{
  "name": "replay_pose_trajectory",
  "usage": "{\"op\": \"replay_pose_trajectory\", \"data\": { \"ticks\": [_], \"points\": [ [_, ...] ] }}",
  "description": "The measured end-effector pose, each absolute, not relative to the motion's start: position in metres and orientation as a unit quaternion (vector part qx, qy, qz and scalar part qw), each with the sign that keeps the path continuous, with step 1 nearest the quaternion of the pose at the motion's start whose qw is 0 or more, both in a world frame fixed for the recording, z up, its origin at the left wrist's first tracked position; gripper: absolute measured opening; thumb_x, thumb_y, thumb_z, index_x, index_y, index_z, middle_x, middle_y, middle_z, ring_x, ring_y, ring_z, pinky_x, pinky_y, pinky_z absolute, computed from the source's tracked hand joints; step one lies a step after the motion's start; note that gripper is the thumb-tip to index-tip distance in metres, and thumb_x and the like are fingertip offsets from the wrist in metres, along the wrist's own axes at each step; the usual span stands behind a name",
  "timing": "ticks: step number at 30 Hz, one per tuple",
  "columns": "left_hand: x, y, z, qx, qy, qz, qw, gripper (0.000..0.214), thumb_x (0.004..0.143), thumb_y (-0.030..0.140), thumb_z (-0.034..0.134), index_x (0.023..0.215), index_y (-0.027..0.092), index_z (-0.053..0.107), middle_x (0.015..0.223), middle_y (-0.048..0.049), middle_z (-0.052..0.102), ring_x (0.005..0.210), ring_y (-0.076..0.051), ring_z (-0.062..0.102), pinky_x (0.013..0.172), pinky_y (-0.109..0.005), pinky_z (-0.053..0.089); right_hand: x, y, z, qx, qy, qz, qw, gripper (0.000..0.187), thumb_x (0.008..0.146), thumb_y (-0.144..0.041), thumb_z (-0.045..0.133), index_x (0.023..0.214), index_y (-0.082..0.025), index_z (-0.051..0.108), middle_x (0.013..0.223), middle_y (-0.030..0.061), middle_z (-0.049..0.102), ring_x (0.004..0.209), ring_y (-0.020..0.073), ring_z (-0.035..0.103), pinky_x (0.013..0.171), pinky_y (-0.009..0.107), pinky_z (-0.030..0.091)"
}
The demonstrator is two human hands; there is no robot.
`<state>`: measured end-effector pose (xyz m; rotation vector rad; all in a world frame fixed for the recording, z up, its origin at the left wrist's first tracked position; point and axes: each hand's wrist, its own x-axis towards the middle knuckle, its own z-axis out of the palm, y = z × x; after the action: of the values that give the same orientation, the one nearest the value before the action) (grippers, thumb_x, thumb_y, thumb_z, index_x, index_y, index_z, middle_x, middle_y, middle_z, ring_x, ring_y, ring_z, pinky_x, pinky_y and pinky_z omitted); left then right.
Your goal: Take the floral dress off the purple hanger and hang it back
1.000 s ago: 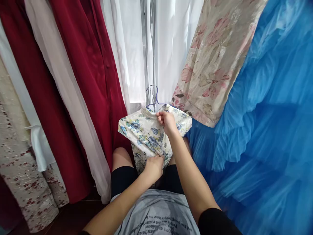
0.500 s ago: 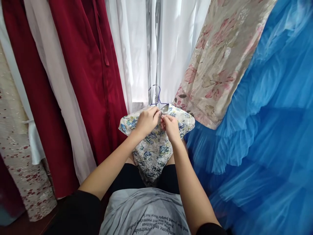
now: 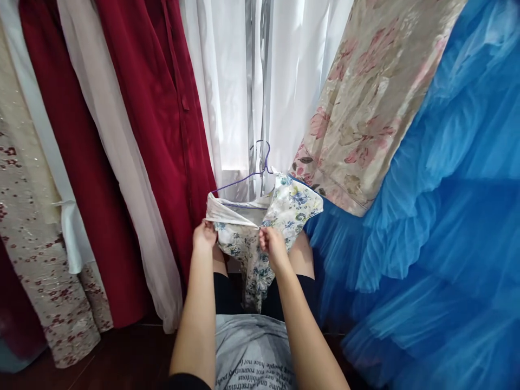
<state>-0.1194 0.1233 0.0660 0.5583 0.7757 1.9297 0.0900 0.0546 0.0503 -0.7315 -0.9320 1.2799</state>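
Observation:
A white floral blouse (image 3: 298, 200) with blue flowers hangs partly on a thin purple wire hanger (image 3: 239, 180). Its right shoulder covers the hanger's right arm, while the left side has slipped down and bares the hanger's left arm. My left hand (image 3: 204, 235) is closed on the blouse's left edge, near the sleeve. My right hand (image 3: 273, 245) pinches the fabric close to the neckline, at the middle. Between the two hands the cloth is stretched, with its pale inner side showing. The lower part of the blouse hangs bunched above my knees.
Dark red garments (image 3: 150, 108) and a pale pink one (image 3: 109, 108) hang at the left. White curtains (image 3: 304, 70) are behind the hanger. At the right hang a beige floral garment (image 3: 365, 119) and a wide blue tulle dress (image 3: 467, 227).
My left hand has moved left and down from the neckline, drawing the blouse's left shoulder off the hanger. My right hand has moved slightly down. The hanger's left arm now shows.

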Motion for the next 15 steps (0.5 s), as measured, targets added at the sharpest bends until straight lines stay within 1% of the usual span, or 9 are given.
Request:
{"op": "replay_pose_trajectory", "data": {
  "ticks": [2, 4, 5, 6, 7, 9, 11, 12, 15],
  "points": [
    [-0.099, 0.112, 0.032, 0.222, 0.340, 0.756, 0.513, 0.024, 0.091, 0.010, 0.050, 0.069, 0.018, 0.048, 0.059, 0.0024, 0.052, 0.057, -0.011, 0.057, 0.070, -0.025, 0.048, 0.103, 0.061, 0.046, -0.299, -0.289, 0.574, 0.705, 0.016, 0.075, -0.032, 0.061, 0.066, -0.020, 0.054, 0.047, -0.0078, 0.040, 0.039, 0.0076, 0.031, 0.040, 0.021, 0.024],
    [-0.076, 0.103, 0.010, 0.230, 0.350, 0.728, 0.542, 0.016, 0.091, 0.013, 0.053, 0.075, 0.017, 0.053, 0.067, -0.0009, 0.061, 0.067, -0.014, 0.065, 0.077, -0.030, 0.051, 0.122, 0.066, 0.038, -0.294, -0.197, 0.550, 0.756, 0.015, 0.075, -0.029, 0.058, 0.066, -0.022, 0.048, 0.049, -0.0089, 0.036, 0.040, 0.0083, 0.033, 0.040, 0.021, 0.030],
    [-0.065, 0.100, 0.004, 0.240, 0.349, 0.718, 0.552, 0.010, 0.090, 0.015, 0.056, 0.080, 0.016, 0.056, 0.072, -0.0028, 0.065, 0.073, -0.015, 0.067, 0.082, -0.032, 0.052, 0.133, 0.068, 0.034, -0.300, -0.170, 0.532, 0.773, 0.015, 0.076, -0.028, 0.056, 0.067, -0.024, 0.045, 0.050, -0.0083, 0.037, 0.041, 0.0093, 0.037, 0.042, 0.021, 0.035],
    [-0.055, 0.097, 0.002, 0.251, 0.345, 0.710, 0.560, 0.005, 0.089, 0.017, 0.061, 0.084, 0.016, 0.059, 0.078, -0.0045, 0.068, 0.080, -0.016, 0.069, 0.086, -0.032, 0.052, 0.142, 0.069, 0.030, -0.308, -0.155, 0.515, 0.784, 0.013, 0.078, -0.027, 0.054, 0.069, -0.024, 0.045, 0.052, -0.0070, 0.040, 0.043, 0.0106, 0.042, 0.044, 0.022, 0.040],
    [-0.047, 0.095, 0.002, 0.269, 0.338, 0.705, 0.562, 0.005, 0.087, 0.019, 0.065, 0.088, 0.015, 0.062, 0.084, -0.0055, 0.070, 0.085, -0.017, 0.069, 0.089, -0.032, 0.051, 0.149, 0.069, 0.027, -0.317, -0.145, 0.501, 0.792, 0.010, 0.080, -0.028, 0.051, 0.071, -0.025, 0.046, 0.056, -0.0051, 0.046, 0.047, 0.0119, 0.048, 0.048, 0.023, 0.045],
    [-0.035, 0.090, 0.011, 0.340, 0.309, 0.701, 0.545, 0.015, 0.084, 0.027, 0.071, 0.093, 0.016, 0.066, 0.093, -0.0060, 0.072, 0.092, -0.017, 0.068, 0.094, -0.030, 0.049, 0.157, 0.069, 0.024, -0.327, -0.120, 0.470, 0.811, 0.008, 0.083, -0.029, 0.046, 0.081, -0.025, 0.053, 0.067, -0.0010, 0.058, 0.059, 0.0135, 0.059, 0.059, 0.025, 0.052],
    [-0.027, 0.081, 0.025, 0.430, 0.261, 0.696, 0.512, 0.023, 0.085, 0.036, 0.073, 0.097, 0.017, 0.067, 0.100, -0.0056, 0.071, 0.097, -0.018, 0.066, 0.097, -0.030, 0.048, 0.156, 0.067, 0.025, -0.325, -0.149, 0.435, 0.826, 0.016, 0.085, -0.030, 0.048, 0.091, -0.023, 0.061, 0.082, 0.0029, 0.068, 0.075, 0.0146, 0.067, 0.073, 0.027, 0.056],
    [-0.024, 0.076, 0.033, 0.473, 0.238, 0.690, 0.494, 0.025, 0.086, 0.040, 0.071, 0.098, 0.018, 0.067, 0.102, -0.0057, 0.070, 0.099, -0.018, 0.066, 0.098, -0.031, 0.048, 0.154, 0.067, 0.026, -0.321, -0.198, 0.424, 0.824, 0.020, 0.085, -0.032, 0.051, 0.096, -0.021, 0.065, 0.090, 0.0051, 0.071, 0.085, 0.0160, 0.069, 0.080, 0.028, 0.056],
    [-0.018, 0.058, 0.054, 0.548, 0.209, 0.664, 0.463, 0.027, 0.091, 0.045, 0.066, 0.100, 0.019, 0.066, 0.103, -0.0055, 0.068, 0.099, -0.019, 0.064, 0.096, -0.030, 0.049, 0.153, 0.071, 0.028, -0.315, -0.387, 0.422, 0.757, 0.039, 0.080, -0.034, 0.067, 0.116, -0.017, 0.069, 0.118, 0.0111, 0.072, 0.115, 0.0226, 0.066, 0.100, 0.033, 0.051]
  ]
}}
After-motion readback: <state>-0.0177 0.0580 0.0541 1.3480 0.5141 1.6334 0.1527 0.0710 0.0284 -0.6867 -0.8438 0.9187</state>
